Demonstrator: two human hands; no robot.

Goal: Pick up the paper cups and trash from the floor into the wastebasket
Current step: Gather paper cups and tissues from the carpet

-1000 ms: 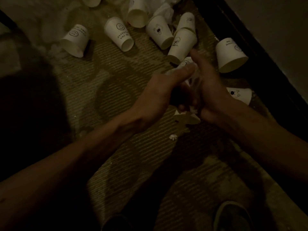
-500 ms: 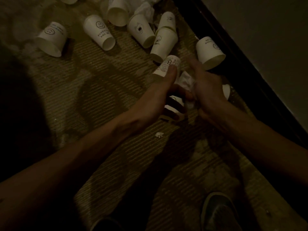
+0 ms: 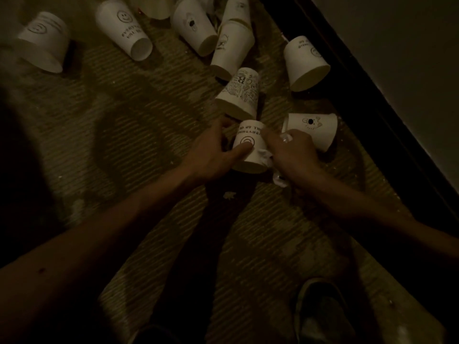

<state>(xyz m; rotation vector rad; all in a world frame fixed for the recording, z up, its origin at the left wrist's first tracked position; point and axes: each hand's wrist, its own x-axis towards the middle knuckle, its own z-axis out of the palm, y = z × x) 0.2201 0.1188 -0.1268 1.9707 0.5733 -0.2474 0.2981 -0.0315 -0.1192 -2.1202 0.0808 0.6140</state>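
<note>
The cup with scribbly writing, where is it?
Head view, centre right: the scribbly cup lies on the carpet just beyond the smiley cup gripped by the left hand.

Left grip (image 3: 211, 155) holds cup (image 3: 249, 158); right grip (image 3: 294, 155) clutches tissue (image 3: 279, 180).

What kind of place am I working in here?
Probably a dimly lit indoor room or hallway: ribbed carpet on the floor, a dark baseboard running under a plain wall, and paper cups scattered on the carpet.

White paper cup (image 3: 249, 147) between left hand (image 3: 211, 155) and right hand (image 3: 294, 155), crumpled white paper (image 3: 279, 179) in the right, other paper cups (image 3: 233, 48) on ribbed carpet (image 3: 124, 150) behind
</note>
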